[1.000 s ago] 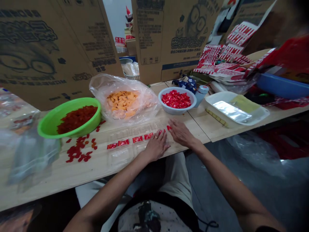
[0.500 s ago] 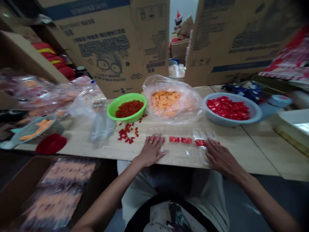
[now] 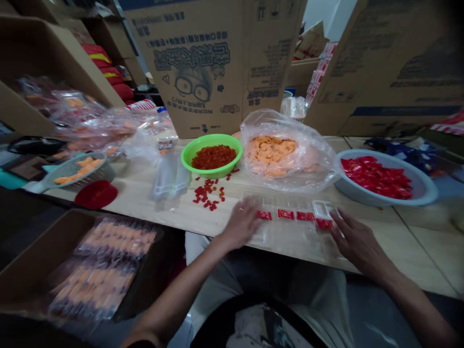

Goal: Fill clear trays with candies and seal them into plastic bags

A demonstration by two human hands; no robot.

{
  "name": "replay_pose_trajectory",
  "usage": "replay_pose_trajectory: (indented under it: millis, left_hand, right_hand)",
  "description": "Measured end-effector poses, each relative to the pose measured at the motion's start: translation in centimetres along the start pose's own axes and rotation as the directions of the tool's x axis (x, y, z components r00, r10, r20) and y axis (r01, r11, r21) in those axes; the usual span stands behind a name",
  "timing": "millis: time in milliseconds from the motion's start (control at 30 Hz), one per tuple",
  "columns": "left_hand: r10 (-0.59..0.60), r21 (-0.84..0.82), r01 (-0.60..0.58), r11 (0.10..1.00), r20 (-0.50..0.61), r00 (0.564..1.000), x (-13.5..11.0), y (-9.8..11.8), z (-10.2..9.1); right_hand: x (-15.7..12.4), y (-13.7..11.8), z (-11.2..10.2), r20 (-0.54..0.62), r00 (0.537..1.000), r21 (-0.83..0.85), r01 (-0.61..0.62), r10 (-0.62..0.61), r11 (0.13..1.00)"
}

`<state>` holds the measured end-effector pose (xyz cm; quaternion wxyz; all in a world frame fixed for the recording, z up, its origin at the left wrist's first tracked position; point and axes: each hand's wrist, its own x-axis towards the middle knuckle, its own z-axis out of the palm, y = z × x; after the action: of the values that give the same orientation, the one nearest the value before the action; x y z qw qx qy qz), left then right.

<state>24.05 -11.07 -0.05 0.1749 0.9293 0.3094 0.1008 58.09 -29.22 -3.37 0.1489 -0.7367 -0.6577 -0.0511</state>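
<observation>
Several clear plastic trays lie in a row at the table's front edge, with small red sachets across their middle. At the row's left end is my left hand, blurred, its fingers stretched out beside a sachet and nothing visible in them. My right hand rests by the right end, fingers spread, the tips close to another red sachet. Whether those tips touch it I cannot tell. Behind the trays sits a clear bag of orange pieces.
A green bowl holds dark red pieces, some scattered before it. A pale blue basin of red sachets stands right. Leftward are clear sleeves, a basket and a red lid. Cardboard boxes stand behind; an open box holds packed trays.
The camera view has turned left. My left hand has lifted off the leftmost sachet, uncovering it. My right hand has drawn back slightly from the right-hand sachets.
</observation>
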Motion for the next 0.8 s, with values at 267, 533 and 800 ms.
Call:
replay_pose_trajectory:
  millis: [267, 533, 800]
  left_hand:
    - [0.043, 0.029, -0.040, 0.999, -0.118, 0.992, -1.6, -6.0, -3.1]
    - [0.302, 0.031, -0.312, 0.949, 0.180, 0.936, 0.3, -2.2, -0.8]
    - [0.378, -0.051, -0.376, 0.925, 0.060, 0.924, -1.4, -3.8, 0.3]
  right_hand:
    - [9.9, -12.0, -2.1, 0.235, 0.944, 0.336, 0.144, -0.231, 0.931]
    - [9.3, -20.0, 1.9, 0.478, 0.853, 0.036, 0.222, -0.211, 0.975]
    - [5.1, -20.2, 4.4, 0.240, 0.937, 0.049, 0.249, -0.253, 0.967]
